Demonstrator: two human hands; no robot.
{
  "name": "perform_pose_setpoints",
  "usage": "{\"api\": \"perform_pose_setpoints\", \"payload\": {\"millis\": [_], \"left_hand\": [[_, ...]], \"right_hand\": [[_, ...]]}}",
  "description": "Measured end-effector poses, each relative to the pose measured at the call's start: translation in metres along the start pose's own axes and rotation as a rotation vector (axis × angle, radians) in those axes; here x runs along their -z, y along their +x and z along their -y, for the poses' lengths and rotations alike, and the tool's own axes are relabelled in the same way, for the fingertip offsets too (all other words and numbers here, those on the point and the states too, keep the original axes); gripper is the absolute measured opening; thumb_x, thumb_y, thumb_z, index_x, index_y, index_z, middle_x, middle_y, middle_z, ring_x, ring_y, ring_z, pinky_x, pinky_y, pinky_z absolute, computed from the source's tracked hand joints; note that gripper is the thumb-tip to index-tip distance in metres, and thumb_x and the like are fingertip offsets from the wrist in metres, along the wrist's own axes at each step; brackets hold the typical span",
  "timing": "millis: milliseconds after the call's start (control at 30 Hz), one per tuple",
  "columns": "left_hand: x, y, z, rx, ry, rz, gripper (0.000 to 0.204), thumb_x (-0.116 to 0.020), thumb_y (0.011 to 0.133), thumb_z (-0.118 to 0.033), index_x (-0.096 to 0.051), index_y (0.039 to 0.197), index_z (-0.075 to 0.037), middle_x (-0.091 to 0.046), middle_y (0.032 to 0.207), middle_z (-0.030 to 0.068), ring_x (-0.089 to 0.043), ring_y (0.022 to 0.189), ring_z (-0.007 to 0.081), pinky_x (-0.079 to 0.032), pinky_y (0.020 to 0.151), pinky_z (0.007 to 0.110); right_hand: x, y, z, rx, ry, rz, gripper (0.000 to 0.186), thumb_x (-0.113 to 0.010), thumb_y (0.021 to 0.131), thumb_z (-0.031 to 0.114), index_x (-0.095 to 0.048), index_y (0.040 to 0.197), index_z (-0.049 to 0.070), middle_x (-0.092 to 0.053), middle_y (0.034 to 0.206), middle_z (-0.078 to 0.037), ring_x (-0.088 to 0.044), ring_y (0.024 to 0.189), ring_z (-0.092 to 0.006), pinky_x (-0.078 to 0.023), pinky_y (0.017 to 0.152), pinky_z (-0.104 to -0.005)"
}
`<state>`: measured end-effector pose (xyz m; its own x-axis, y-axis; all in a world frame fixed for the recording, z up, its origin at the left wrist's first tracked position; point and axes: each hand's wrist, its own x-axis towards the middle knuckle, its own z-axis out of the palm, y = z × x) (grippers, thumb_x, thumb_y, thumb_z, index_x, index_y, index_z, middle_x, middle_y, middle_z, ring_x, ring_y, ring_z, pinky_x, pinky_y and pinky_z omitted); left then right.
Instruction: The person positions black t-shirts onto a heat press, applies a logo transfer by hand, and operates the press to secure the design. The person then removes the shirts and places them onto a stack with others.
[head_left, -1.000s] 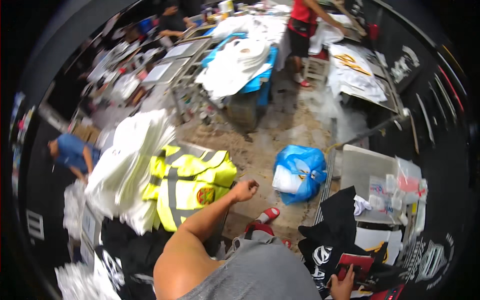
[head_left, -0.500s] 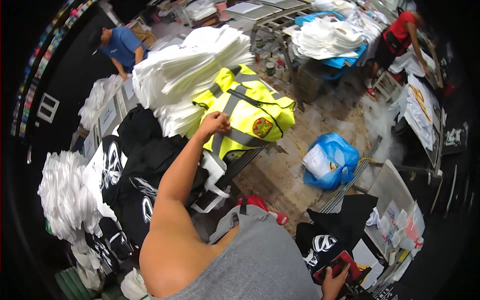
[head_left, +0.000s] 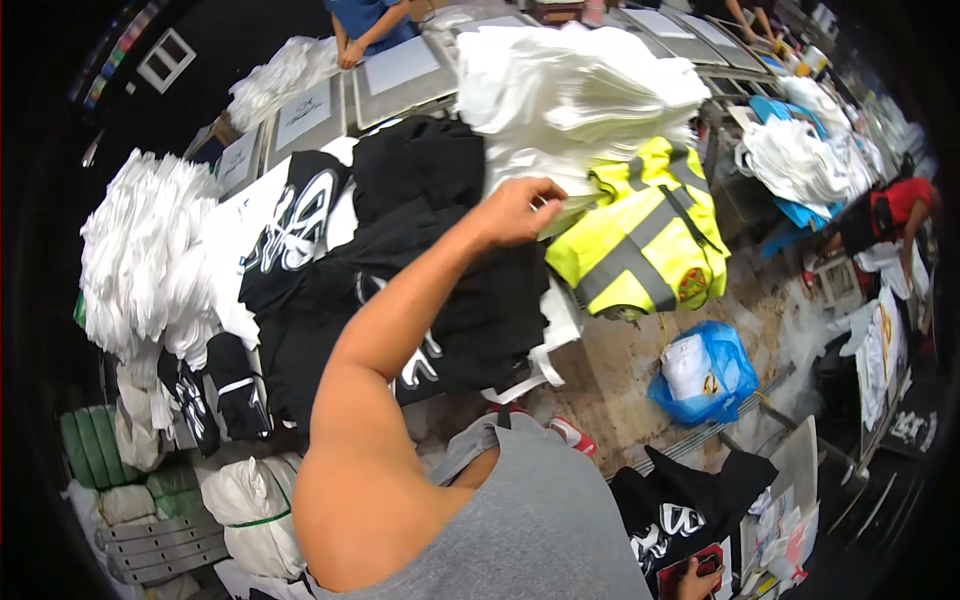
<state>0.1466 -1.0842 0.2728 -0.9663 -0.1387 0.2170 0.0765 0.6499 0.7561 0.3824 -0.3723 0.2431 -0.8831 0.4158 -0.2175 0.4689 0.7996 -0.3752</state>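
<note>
My left hand (head_left: 524, 212) is raised over the black printed shirts, its fingers curled together. A small pale spot shows at the fingertips; I cannot make out what they hold, if anything. Just to the right of it lies a yellow high-visibility vest (head_left: 622, 250) with grey bands, against a tall stack of white fabric (head_left: 570, 85). Under my forearm spread black shirts (head_left: 410, 235) with white lettering. At the lower right, my right hand (head_left: 700, 580) is closed on a flat red-and-dark object (head_left: 680, 572), in front of another black printed shirt (head_left: 705, 485).
A blue plastic bag (head_left: 735, 375) with white cloth sits on the stained floor. White cloth bundles (head_left: 150, 250) hang at the left, above tied white sacks (head_left: 255, 510). Printing boards (head_left: 300, 115) line the back. A co-worker in blue (head_left: 370, 22) and one in red (head_left: 905, 215) work nearby.
My view has swung left. My left hand has come off the vest and is now left of it, over the black shirts. The right hand still grips the red-and-dark object.
</note>
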Motion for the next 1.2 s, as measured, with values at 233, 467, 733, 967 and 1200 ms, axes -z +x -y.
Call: {"api": "perform_pose_setpoints", "payload": {"millis": [233,467,733,967,1200], "left_hand": [[0.149,-0.104,0.041,0.149,0.034,-0.271,0.02,-0.062,0.094,-0.018,-0.069,0.104,-0.002,-0.071,0.083,0.0078,-0.066,0.074,0.0135,-0.053,0.071,0.029],[0.138,-0.221,0.063,0.518,-0.158,0.204,0.019,-0.068,0.092,-0.022,-0.068,0.091,-0.003,-0.068,0.073,0.0054,-0.065,0.069,0.0112,-0.052,0.065,0.028],[0.098,-0.133,0.095,0.585,-0.323,0.046,0.021,-0.068,0.09,-0.023,-0.069,0.094,-0.003,-0.071,0.075,0.0099,-0.071,0.062,0.0162,-0.057,0.052,0.029],[0.097,-0.138,0.096,0.518,-0.24,0.035,0.024,-0.068,0.091,-0.026,-0.067,0.091,-0.002,-0.067,0.065,0.0087,-0.067,0.05,0.0169,-0.054,0.05,0.03],[0.093,-0.132,0.103,0.514,-0.186,0.054,0.025,-0.066,0.092,-0.029,-0.067,0.091,-0.004,-0.066,0.06,0.0065,-0.067,0.048,0.0173,-0.054,0.052,0.03]], "right_hand": [[-0.02,0.009,-0.017,-0.076,-0.421,-0.161,0.093,-0.086,0.071,0.045,-0.045,0.137,-0.007,-0.056,0.13,-0.029,-0.053,0.122,-0.0398,-0.043,0.106,-0.046],[-0.019,0.007,0.006,-0.254,-0.473,-0.007,0.102,-0.087,0.069,0.048,-0.039,0.14,-0.007,-0.05,0.138,-0.025,-0.052,0.125,-0.0344,-0.043,0.106,-0.0434],[-0.026,0.005,0.031,-0.265,-0.578,-0.147,0.086,-0.084,0.073,0.043,-0.045,0.133,-0.006,-0.058,0.129,-0.023,-0.057,0.118,-0.0298,-0.05,0.097,-0.0416],[-0.024,-0.005,0.034,-0.365,-0.569,-0.173,0.08,-0.084,0.072,0.042,-0.05,0.126,-0.006,-0.063,0.12,-0.022,-0.062,0.109,-0.0317,-0.052,0.094,-0.0416],[-0.033,0.007,0.018,-0.425,-0.503,-0.168,0.073,-0.084,0.071,0.041,-0.055,0.119,-0.006,-0.068,0.111,-0.021,-0.068,0.1,-0.0336,-0.054,0.09,-0.0416]]}}
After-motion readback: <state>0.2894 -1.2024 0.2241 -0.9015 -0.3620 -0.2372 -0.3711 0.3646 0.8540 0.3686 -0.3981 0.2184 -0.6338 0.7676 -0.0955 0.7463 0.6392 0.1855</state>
